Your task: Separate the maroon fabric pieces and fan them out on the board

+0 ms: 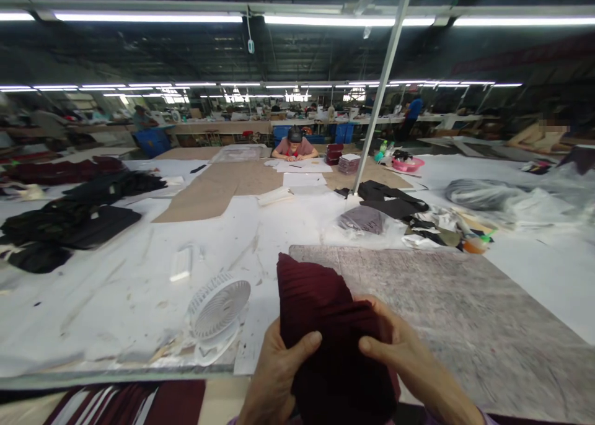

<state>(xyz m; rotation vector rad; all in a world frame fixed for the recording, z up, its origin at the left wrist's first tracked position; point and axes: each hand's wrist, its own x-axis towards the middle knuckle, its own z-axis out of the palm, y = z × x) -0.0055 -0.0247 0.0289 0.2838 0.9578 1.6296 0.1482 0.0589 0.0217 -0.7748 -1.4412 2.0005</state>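
Note:
A dark maroon pleated piece of fabric [316, 313] stands bunched up in front of me at the table's near edge. My left hand [274, 375] grips its left side, thumb pressed across the front. On the other side, my right hand [400, 350] wraps round the cloth, thumb on the pleats. Both hands are closed on the cloth. Its lower part hangs below my hands out of sight.
A small white fan [216, 310] lies left of the cloth on the white table [116, 289]. A grey mat [465, 307] lies right. Dark garments [69, 227] pile at the left, more fabric and plastic bags [488, 196] at the right. A pole [381, 90] rises mid-table; a person [295, 146] sits far across.

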